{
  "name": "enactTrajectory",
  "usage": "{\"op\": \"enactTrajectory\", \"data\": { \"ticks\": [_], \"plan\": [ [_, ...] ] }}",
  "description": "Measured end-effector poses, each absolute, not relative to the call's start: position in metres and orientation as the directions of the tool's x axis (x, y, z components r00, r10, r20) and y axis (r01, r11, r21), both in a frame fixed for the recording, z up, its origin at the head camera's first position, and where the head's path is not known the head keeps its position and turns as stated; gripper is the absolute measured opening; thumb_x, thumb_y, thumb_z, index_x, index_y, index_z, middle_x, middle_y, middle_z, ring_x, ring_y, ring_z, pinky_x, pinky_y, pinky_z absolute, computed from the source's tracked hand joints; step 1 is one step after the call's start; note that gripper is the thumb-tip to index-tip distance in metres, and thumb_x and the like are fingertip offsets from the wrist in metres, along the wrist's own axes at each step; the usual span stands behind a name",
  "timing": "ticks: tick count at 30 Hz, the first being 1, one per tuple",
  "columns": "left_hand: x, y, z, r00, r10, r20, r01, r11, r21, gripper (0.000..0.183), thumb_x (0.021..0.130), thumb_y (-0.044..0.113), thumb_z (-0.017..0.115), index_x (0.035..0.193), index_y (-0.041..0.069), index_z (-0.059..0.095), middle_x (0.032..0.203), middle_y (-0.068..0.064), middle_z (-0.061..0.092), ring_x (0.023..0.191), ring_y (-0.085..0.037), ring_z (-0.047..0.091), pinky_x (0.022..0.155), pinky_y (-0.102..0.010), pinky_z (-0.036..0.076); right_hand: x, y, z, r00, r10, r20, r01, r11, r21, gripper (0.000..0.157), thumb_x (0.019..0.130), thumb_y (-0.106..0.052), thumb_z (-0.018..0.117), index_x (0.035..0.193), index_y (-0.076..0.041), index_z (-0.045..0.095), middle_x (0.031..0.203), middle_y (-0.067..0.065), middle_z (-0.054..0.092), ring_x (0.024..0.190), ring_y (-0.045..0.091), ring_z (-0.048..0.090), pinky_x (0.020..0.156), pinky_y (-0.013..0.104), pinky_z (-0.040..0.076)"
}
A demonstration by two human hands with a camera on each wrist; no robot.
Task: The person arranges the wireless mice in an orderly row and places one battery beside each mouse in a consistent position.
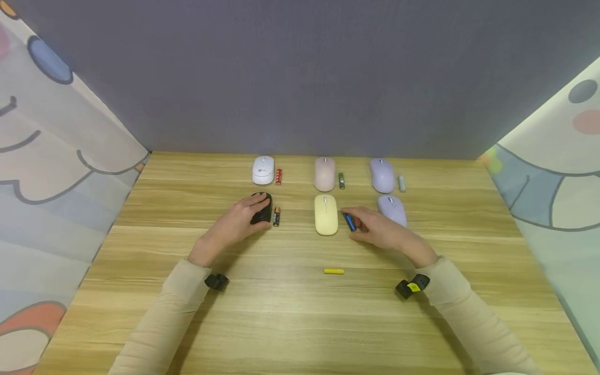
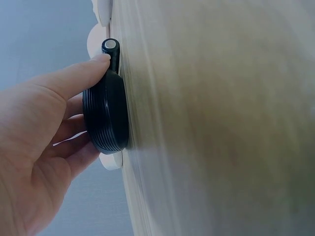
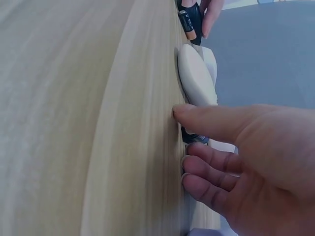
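My left hand (image 1: 240,220) grips a black computer mouse (image 1: 264,212), its fingers over the far side and the thumb along the near side. Just right of that mouse lies a black battery with a copper end (image 1: 276,217). In the left wrist view the thumb tip also lies close to this battery's end (image 2: 110,44). My right hand (image 1: 382,230) holds a blue battery (image 1: 349,222) between thumb and fingers, low over the table. A pale yellow mouse (image 1: 325,216) sits left of this battery. In the right wrist view the thumb hides much of the battery.
Behind stand a white mouse (image 1: 263,171) with a red battery (image 1: 278,176), a pink mouse (image 1: 324,175) with a green battery (image 1: 341,180), and a lilac mouse (image 1: 382,176) with a grey battery (image 1: 401,183). Another lilac mouse (image 1: 392,207) is beyond the right hand. A yellow battery (image 1: 334,271) lies nearer.
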State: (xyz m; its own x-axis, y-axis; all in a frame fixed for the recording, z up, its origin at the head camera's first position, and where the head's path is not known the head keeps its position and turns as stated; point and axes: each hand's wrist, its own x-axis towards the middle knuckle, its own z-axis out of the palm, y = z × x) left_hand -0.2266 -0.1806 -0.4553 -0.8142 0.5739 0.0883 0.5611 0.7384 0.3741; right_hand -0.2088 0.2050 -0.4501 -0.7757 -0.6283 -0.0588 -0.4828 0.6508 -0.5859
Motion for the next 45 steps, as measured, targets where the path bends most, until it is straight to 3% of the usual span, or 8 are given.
{"op": "enactTrajectory", "data": {
  "ticks": [11,21,28,35,45],
  "plan": [
    [-0.226,-0.180,-0.455,-0.821,0.567,0.071,0.547,0.745,0.382,0.066,0.094,0.030,0.079,0.144,-0.007,0.055,0.154,-0.026,0.048,0.140,-0.044,0.049,0.112,-0.056,0.044,-0.211,0.200,-0.452,-0.807,-0.586,-0.076,-0.421,0.661,-0.622,0.051,0.094,-0.005,0.075,0.139,0.006,0.054,0.090,0.003,0.058,0.081,0.014,0.051,0.071,0.029,0.046],
    [-0.227,-0.180,-0.456,-0.821,0.566,0.072,0.547,0.745,0.383,0.066,0.094,0.030,0.079,0.143,-0.007,0.055,0.153,-0.026,0.048,0.140,-0.044,0.049,0.111,-0.058,0.045,-0.210,0.193,-0.453,-0.830,-0.556,-0.043,-0.421,0.675,-0.606,0.052,0.092,-0.009,0.078,0.137,0.007,0.056,0.090,0.003,0.057,0.080,0.015,0.051,0.072,0.030,0.047],
    [-0.227,-0.180,-0.457,-0.821,0.566,0.079,0.549,0.743,0.382,0.065,0.094,0.029,0.079,0.143,-0.007,0.055,0.153,-0.027,0.048,0.140,-0.044,0.049,0.112,-0.057,0.044,-0.210,0.193,-0.453,-0.840,-0.541,-0.045,-0.410,0.686,-0.601,0.065,0.091,-0.012,0.079,0.143,0.011,0.048,0.091,0.005,0.057,0.079,0.016,0.052,0.071,0.030,0.048],
    [-0.227,-0.181,-0.456,-0.818,0.569,0.079,0.552,0.740,0.385,0.066,0.094,0.029,0.079,0.143,-0.007,0.055,0.154,-0.027,0.047,0.140,-0.044,0.049,0.112,-0.056,0.044,-0.212,0.195,-0.456,-0.852,-0.521,-0.048,-0.383,0.684,-0.621,0.057,0.091,-0.011,0.080,0.137,0.010,0.054,0.090,0.004,0.057,0.081,0.016,0.051,0.072,0.030,0.047],
    [-0.227,-0.180,-0.455,-0.819,0.568,0.083,0.553,0.741,0.380,0.066,0.093,0.030,0.079,0.143,-0.007,0.055,0.153,-0.027,0.048,0.140,-0.044,0.049,0.112,-0.056,0.045,-0.212,0.194,-0.455,-0.859,-0.507,-0.074,-0.357,0.695,-0.624,0.057,0.091,-0.012,0.079,0.137,0.009,0.054,0.091,0.004,0.057,0.082,0.017,0.052,0.074,0.032,0.047]
  ]
}}
